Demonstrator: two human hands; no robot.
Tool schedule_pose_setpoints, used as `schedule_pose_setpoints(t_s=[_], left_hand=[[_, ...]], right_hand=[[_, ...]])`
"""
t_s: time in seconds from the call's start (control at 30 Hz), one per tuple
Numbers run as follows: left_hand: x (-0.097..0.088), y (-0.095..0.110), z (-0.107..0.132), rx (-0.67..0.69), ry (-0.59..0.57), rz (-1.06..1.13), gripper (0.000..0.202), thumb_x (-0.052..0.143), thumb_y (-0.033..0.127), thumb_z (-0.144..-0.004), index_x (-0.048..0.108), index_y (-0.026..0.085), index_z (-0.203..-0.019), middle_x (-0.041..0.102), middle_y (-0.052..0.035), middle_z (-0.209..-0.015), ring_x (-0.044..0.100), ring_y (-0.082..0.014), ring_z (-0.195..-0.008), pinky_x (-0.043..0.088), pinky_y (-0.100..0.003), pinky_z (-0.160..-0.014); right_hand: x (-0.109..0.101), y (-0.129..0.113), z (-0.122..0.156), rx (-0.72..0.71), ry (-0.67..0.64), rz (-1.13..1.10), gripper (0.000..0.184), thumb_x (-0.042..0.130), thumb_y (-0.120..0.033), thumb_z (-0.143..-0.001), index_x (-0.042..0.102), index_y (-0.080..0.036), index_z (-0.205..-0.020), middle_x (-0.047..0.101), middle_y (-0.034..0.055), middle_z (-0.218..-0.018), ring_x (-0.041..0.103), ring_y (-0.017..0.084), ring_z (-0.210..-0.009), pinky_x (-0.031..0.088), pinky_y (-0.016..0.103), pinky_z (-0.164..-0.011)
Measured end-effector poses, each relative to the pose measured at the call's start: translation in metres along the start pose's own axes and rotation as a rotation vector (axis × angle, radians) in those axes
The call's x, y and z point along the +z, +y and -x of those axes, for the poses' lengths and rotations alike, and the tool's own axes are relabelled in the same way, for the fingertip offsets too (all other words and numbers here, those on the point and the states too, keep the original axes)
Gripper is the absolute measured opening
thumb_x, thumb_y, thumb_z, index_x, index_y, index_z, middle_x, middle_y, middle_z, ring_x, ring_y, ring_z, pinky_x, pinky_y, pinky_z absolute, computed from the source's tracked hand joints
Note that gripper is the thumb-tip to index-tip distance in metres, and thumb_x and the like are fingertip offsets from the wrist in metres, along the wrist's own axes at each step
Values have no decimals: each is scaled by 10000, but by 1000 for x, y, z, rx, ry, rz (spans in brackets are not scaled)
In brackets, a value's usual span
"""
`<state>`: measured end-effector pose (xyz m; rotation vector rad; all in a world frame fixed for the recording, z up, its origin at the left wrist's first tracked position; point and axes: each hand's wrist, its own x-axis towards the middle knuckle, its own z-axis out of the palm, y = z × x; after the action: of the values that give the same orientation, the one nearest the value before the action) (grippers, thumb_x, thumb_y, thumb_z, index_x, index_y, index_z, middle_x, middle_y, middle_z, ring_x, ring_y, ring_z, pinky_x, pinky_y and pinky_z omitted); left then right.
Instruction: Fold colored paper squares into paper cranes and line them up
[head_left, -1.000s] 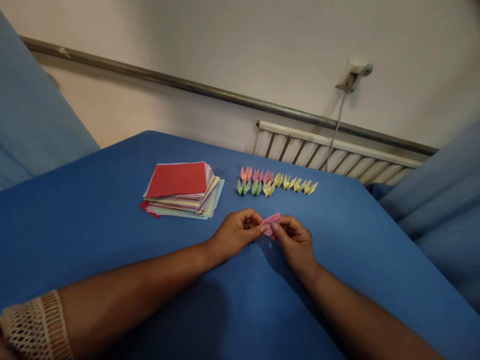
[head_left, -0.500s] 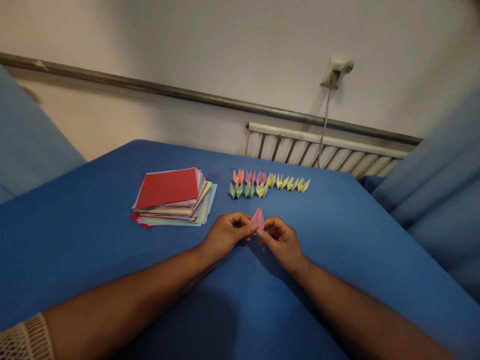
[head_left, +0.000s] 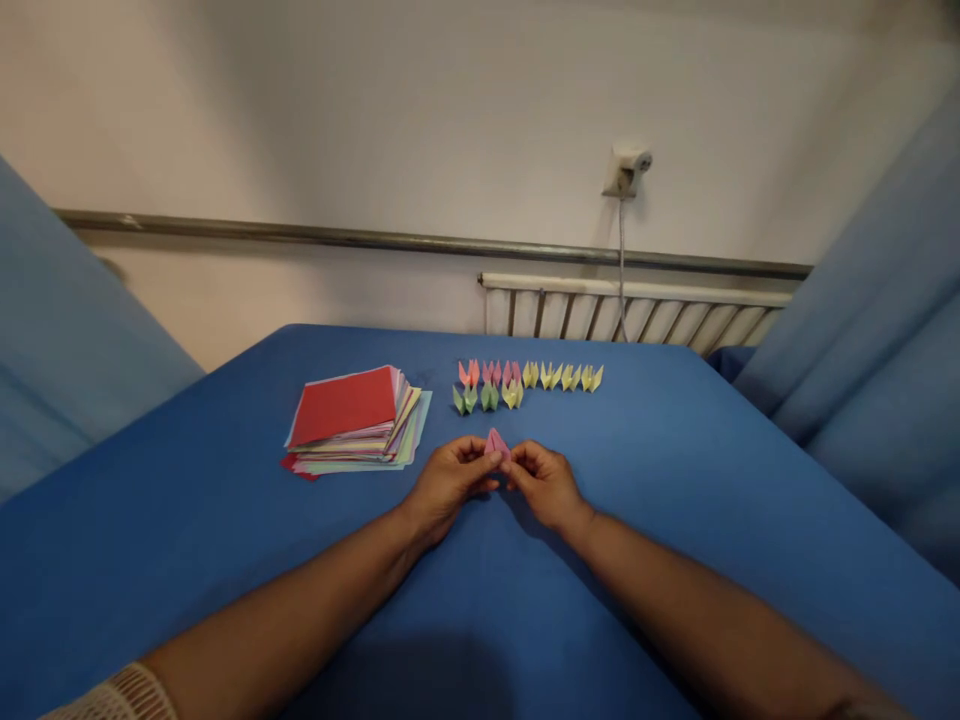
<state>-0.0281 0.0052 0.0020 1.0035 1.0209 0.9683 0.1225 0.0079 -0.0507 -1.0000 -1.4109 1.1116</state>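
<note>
A small pink folded paper [head_left: 496, 444] is pinched between my two hands, its pointed tip facing away from me. My left hand [head_left: 452, 482] grips its left side with thumb and fingers. At its lower right, my right hand [head_left: 547, 484] holds it the same way. Fingertips cover its lower part. Just beyond stand small folded paper cranes in two rows: an orange-pink crane [head_left: 469, 374], pink ones [head_left: 491, 373], green ones [head_left: 490, 397] and several yellow ones [head_left: 571, 378].
A stack of coloured paper with a red sheet [head_left: 345, 405] on top lies left of the cranes on the blue table [head_left: 645, 480]. Behind are a metal rail [head_left: 375, 241], a radiator [head_left: 645, 290] and a socket with a cord [head_left: 622, 172]. Blue curtains [head_left: 885, 350] hang at both sides.
The camera view has tilted and shifted, so the table sits lower and more level. Both hands still hold the pink paper, which looks slightly turned, its tip leaning left.
</note>
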Motion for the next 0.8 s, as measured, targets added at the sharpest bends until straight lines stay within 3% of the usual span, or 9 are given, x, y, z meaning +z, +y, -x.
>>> schedule_pose_setpoints(t_s=[0.17, 0.3, 0.53, 0.67, 0.8], left_hand=[[9, -3, -7, 37, 79, 81, 315, 846, 300, -595, 618, 121, -719, 656, -10, -727, 622, -92, -641, 517, -200, -636], [11, -8, -13, 49, 88, 121, 316, 846, 294, -599, 601, 117, -688, 653, -12, -714, 621, -93, -619, 536, -205, -620], [5, -7, -16, -26, -77, 111, 316, 790, 295, -700, 673, 124, -938, 667, -49, -859, 643, -107, -697, 547, -182, -598], [-1, -9, -19, -37, -75, 139, 242, 793, 283, -694, 646, 107, -770, 647, -39, -820, 633, -97, -682, 544, -175, -611], [-1, -10, -20, -34, -51, 161, 260, 793, 295, -689, 610, 119, -745, 665, -46, -896, 635, -97, -691, 548, -192, -620]], right_hand=[[-1, -2, -3, 11, 19, -135, 236, 677, -416, -735, 604, -192, -747, 638, -21, -655, 583, 111, -560, 451, 233, -557], [-1, -2, -7, 102, 23, -235, 326, 724, -477, -654, 588, -182, -683, 625, -18, -563, 565, 110, -482, 434, 228, -494], [-2, 2, -9, 130, 60, -210, 315, 711, -470, -667, 583, -183, -646, 592, -39, -506, 540, 95, -447, 415, 218, -480], [-3, 3, -8, 128, 52, -158, 291, 700, -450, -704, 599, -180, -664, 599, -35, -506, 550, 98, -457, 418, 223, -500], [-4, 2, -8, 150, 35, -124, 312, 693, -473, -719, 602, -177, -676, 603, -27, -521, 557, 105, -464, 424, 227, -492]])
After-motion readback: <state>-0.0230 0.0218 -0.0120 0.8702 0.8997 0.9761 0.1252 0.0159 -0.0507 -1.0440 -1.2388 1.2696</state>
